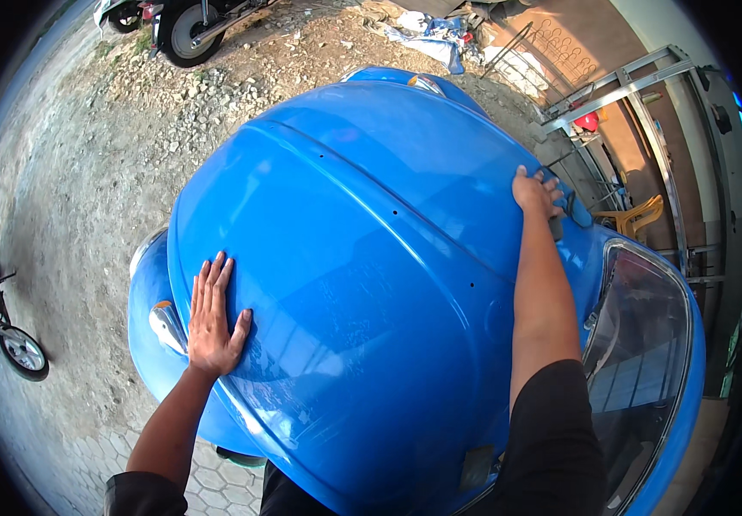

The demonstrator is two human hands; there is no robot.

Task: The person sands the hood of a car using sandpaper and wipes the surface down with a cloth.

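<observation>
A glossy blue car hood (362, 232) fills the middle of the view, with a raised ridge along it and a few small dark holes. My left hand (214, 322) lies flat near the hood's left edge, thumb spread from the fingers. Faint whitish streaks mark the paint beside it. My right arm reaches across the hood, and my right hand (536, 191) rests at its far right edge with the fingers stretched out. Just below that hand is a small dark greyish patch (557, 227), too unclear to name.
The car's windshield (633, 361) is at the right. A chrome-rimmed lamp (166, 327) sits on the left fender. Motorcycles (189, 33) stand at the upper left and far left. A metal frame (659, 129) and a yellow plastic chair (633, 215) are by the wall.
</observation>
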